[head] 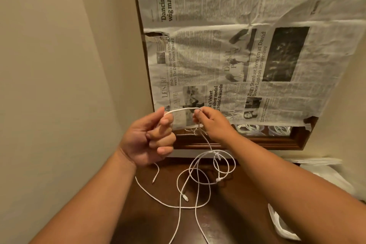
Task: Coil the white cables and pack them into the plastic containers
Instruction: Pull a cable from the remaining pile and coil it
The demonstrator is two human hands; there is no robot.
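A white cable [183, 109] stretches between my two hands, held up above a dark wooden table [237, 204]. My left hand [150, 138] is closed around one part of it, the index finger up with the cable looped over it. My right hand [213, 123] pinches the cable with its fingertips a short way to the right. From my right hand the cable drops to the table and lies there in loose tangled loops [208, 172], with two plug ends showing. Clear plastic containers [247, 128] holding coiled white cables appear under the newspaper's lower edge, in what looks like a mirror.
A wood-framed panel [257, 141] covered with newspaper [237, 45] leans against the wall behind the table. A beige wall [59, 65] closes the left side. White plastic pieces [281, 224] lie at the table's right edge.
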